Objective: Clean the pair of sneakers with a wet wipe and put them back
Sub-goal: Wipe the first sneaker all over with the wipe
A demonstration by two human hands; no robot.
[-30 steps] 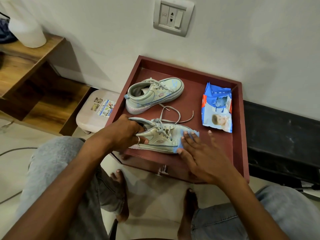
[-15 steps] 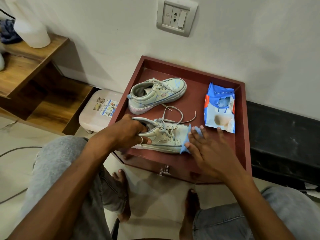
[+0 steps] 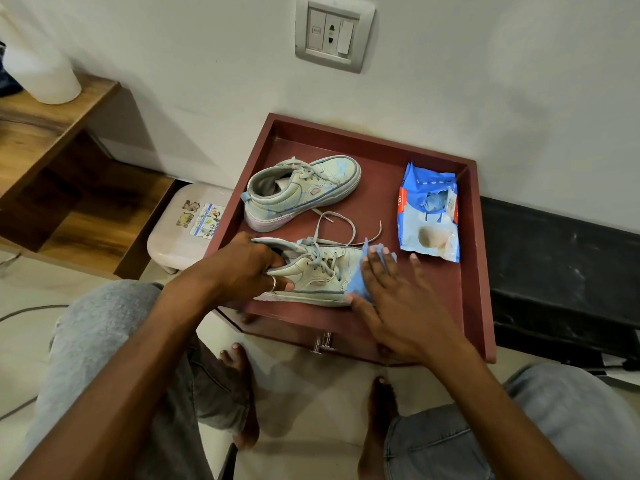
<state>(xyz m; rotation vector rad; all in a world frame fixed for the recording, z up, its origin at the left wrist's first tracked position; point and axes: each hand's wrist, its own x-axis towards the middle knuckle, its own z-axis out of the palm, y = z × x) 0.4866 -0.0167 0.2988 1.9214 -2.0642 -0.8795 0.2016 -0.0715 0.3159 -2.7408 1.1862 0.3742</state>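
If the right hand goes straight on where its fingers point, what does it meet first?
Past the wet wipe that the right hand presses on the near sneaker, probably the loose lace, then the toe of the far sneaker; depth is unclear.

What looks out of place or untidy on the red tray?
The laces of the near sneaker are untied and trail loose across the red tray toward the wipe pack, which lies open. Nothing looks spilled or broken.
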